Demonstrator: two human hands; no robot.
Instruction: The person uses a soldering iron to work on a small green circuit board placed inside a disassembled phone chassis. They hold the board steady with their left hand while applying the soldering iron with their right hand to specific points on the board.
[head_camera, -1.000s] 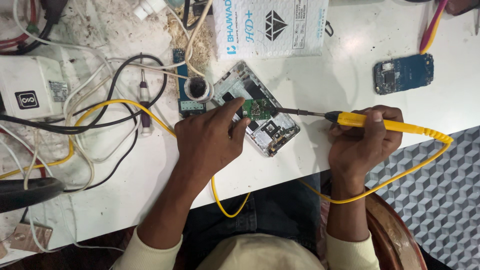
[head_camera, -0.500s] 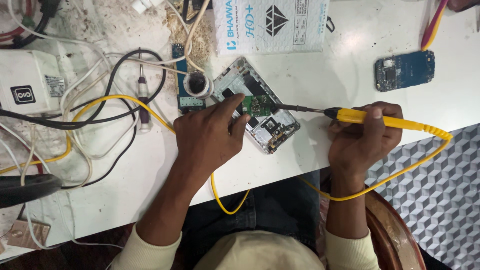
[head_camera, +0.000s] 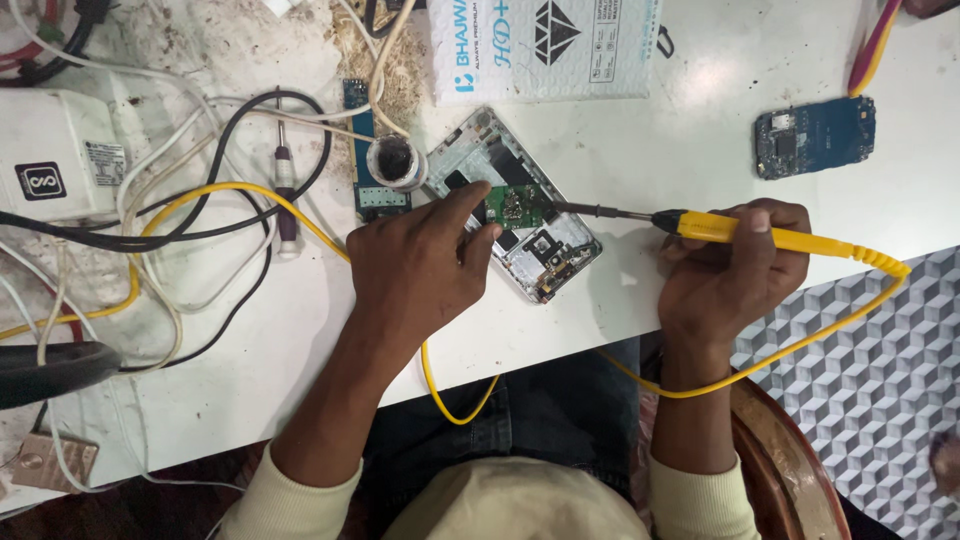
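On the white table (head_camera: 640, 120), near its front edge, lies an opened phone (head_camera: 515, 205), its back cover off, tilted diagonally; its shell is pale and metallic, with a small green circuit board (head_camera: 517, 207) showing in the middle. The left hand (head_camera: 420, 270) reaches in from below with the forearm angled up and to the right, palm down, knuckles raised. Its fingers (head_camera: 462, 205) are drawn together, with the forefinger stretched out and its tip pressed on the phone just beside the green board. The right hand (head_camera: 730, 275) rests at the table's edge, wrist bent, fingers curled tightly round the yellow plastic handle of a soldering iron (head_camera: 720, 228), thumb on top. The iron's thin dark metal shaft runs leftward, almost level, and its tip meets the green board (whether it truly touches is hard to tell). A glossy yellow cable (head_camera: 800, 345) loops from the handle's ribbed end, down below the table edge and towards the lap.

Just left of the phone stands a small round tin (head_camera: 390, 160) with dark contents, resting on a blue circuit board strip (head_camera: 365, 150). A second blue board (head_camera: 815, 135) lies well apart to the right. A tangle of white, black and yellow wires (head_camera: 200, 210) covers the table's gritty left part, beside a white box-shaped unit (head_camera: 55, 150).
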